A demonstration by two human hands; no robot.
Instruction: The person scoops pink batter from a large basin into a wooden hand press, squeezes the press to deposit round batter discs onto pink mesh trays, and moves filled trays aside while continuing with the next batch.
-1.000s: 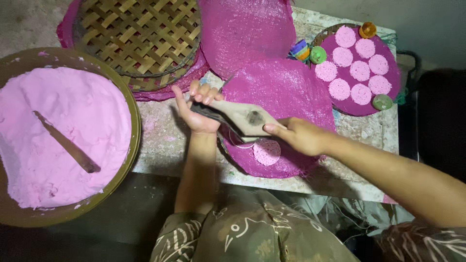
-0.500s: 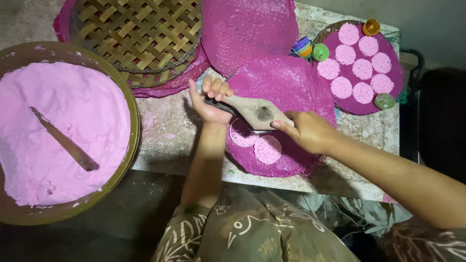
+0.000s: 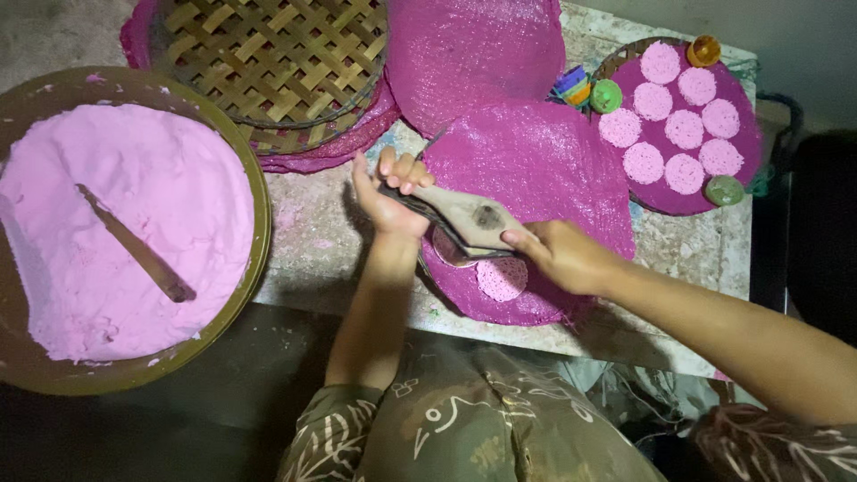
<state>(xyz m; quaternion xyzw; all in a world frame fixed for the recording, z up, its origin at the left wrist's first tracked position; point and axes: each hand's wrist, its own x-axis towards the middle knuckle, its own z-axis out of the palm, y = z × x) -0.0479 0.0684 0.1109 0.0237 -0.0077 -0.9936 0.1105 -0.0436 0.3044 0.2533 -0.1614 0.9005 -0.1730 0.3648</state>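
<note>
My left hand point(image 3: 391, 198) and my right hand point(image 3: 561, 255) both grip a brown wooden mould point(image 3: 464, 217) held flat over a round magenta cloth point(image 3: 544, 170) on the table. The left hand clasps the mould's far end, the right hand its near end. One small pink cake point(image 3: 501, 278) lies on the cloth just below the mould, and part of another shows under the mould. A wide bowl point(image 3: 257, 205) at the left holds pink flour point(image 3: 125, 223) with a wooden paddle point(image 3: 134, 254) lying in it.
A round tray point(image 3: 741, 174) at the right carries several pink cakes point(image 3: 669, 125) on magenta cloth, with small coloured cups point(image 3: 607, 95) at its rim. Woven bamboo trays point(image 3: 268, 62) and another magenta cloth point(image 3: 473, 54) lie at the back. The stone table edge point(image 3: 571, 335) runs near my lap.
Both hands have carried the mould a little up and left over the cloth. A second pink cake now partly shows under the mould.
</note>
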